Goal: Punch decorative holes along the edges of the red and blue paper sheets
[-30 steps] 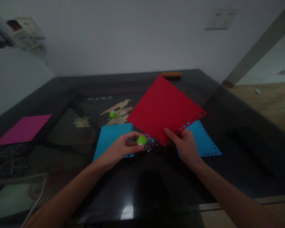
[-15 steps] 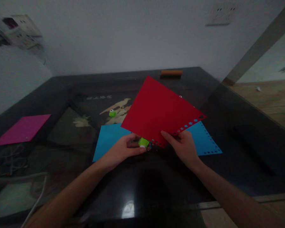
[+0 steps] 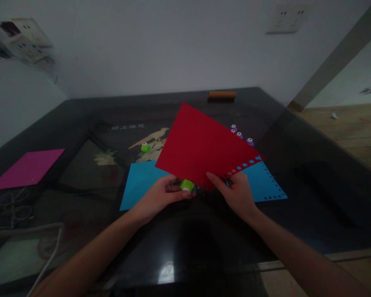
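Note:
My left hand [image 3: 160, 193] is closed round a green craft punch [image 3: 187, 185], thumb on its white end. The punch sits at the near edge of a red sheet of paper [image 3: 200, 144]. With thumb above and fingers beneath, my right hand [image 3: 236, 192] pinches that sheet by its near right edge. Small shaped holes, some of them stars, run along this edge. Below the raised red sheet lies a blue sheet [image 3: 142, 181], partly covered, with small holes along its right and near edges.
A second green punch [image 3: 145, 147] stands left of the red sheet, and several purple punches [image 3: 250, 141] stand behind it. A pink sheet [image 3: 27, 168] and glasses [image 3: 14, 210] lie at left. At the back of the dark table [image 3: 136, 251] is a brown roll [image 3: 222, 95].
The red sheet has tilted and shifted slightly left and down at its far corner, uncovering the purple punches behind it. Both hands keep their grips.

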Available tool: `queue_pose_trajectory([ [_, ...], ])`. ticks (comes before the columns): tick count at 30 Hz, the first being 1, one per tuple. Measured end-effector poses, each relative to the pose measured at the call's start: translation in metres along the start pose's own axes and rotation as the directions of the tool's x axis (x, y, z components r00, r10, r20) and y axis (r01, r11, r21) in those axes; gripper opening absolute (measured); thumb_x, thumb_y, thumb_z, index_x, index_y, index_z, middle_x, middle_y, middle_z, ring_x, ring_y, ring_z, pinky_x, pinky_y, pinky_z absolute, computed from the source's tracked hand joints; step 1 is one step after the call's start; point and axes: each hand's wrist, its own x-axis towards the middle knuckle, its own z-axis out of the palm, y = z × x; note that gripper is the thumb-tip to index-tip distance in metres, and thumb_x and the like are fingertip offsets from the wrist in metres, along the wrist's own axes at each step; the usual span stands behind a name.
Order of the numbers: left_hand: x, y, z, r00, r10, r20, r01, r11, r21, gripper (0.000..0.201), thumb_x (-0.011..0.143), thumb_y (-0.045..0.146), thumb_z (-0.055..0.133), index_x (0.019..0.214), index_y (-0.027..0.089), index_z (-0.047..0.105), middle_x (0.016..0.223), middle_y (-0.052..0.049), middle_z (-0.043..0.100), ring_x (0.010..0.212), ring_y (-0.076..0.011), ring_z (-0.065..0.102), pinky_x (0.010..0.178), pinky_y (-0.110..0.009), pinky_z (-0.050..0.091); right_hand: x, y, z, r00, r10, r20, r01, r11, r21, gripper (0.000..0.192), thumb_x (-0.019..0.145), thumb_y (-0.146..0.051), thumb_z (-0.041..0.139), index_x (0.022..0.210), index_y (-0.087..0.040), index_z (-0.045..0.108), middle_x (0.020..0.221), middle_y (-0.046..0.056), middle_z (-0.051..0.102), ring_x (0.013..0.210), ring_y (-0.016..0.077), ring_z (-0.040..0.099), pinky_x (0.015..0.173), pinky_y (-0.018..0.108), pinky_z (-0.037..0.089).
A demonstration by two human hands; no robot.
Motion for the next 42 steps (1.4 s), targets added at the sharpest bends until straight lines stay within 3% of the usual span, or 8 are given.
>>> queue_pose_trajectory([
  [5,0.001,-0.003,0.003,0.997,0.023,-0.075,-0.02,0.999,0.032,0.025,0.067,0.025,0.074,0.091,0.02,0.067,0.086,-0.004,0.071,0.071,-0.0173,0.063,0.064,-0.027,0.046,-0.001,0.0,0.001,1.0,0.0,0.027,-0.001,1.0,0.028,0.015,0.081,-0.029,0.061,0.09,-0.021,0.069,0.092,0.005,0.073,0.084,0.0225,0.068,0.075,0.036,0.054],
  [14,0.0,-0.001,0.011,0.999,0.031,-0.04,-0.03,0.999,0.018,0.025,0.07,0.028,0.072,0.092,0.016,0.066,0.082,-0.004,0.068,0.065,-0.0137,0.059,0.065,-0.027,0.046,-0.002,-0.007,0.009,0.98,0.194,0.052,-0.201,0.937,0.287,0.022,0.076,-0.031,0.065,0.097,-0.023,0.065,0.097,0.005,0.072,0.089,0.023,0.067,0.079,0.038,0.055],
  [22,0.0,-0.005,0.014,0.999,-0.002,-0.049,-0.002,0.996,-0.089,0.031,0.068,0.028,0.075,0.096,0.016,0.067,0.094,-0.006,0.068,0.076,-0.0151,0.06,0.07,-0.027,0.046,-0.001,-0.001,0.014,0.98,0.2,-0.004,-0.194,0.953,0.231,0.035,0.074,-0.032,0.067,0.107,-0.021,0.064,0.102,0.006,0.07,0.097,0.0245,0.065,0.086,0.04,0.052],
  [32,0.002,-0.007,0.013,0.998,-0.021,-0.059,0.016,0.996,-0.085,0.029,0.068,0.028,0.076,0.092,0.014,0.069,0.082,-0.004,0.067,0.073,-0.0135,0.058,0.071,-0.025,0.046,-0.001,0.001,0.013,0.981,0.194,-0.01,-0.19,0.967,0.168,0.033,0.072,-0.034,0.069,0.102,-0.021,0.066,0.104,0.009,0.07,0.099,0.0272,0.064,0.087,0.042,0.052],
  [42,0.004,-0.01,0.012,0.995,-0.004,-0.103,-0.01,0.991,-0.134,0.028,0.07,0.029,0.075,0.093,0.015,0.067,0.087,-0.004,0.067,0.072,-0.0125,0.059,0.07,-0.025,0.046,0.001,0.005,0.015,0.975,0.22,-0.014,-0.214,0.961,0.172,0.045,0.07,-0.032,0.071,0.112,-0.019,0.06,0.116,0.011,0.064,0.108,0.0279,0.059,0.09,0.041,0.05],
])
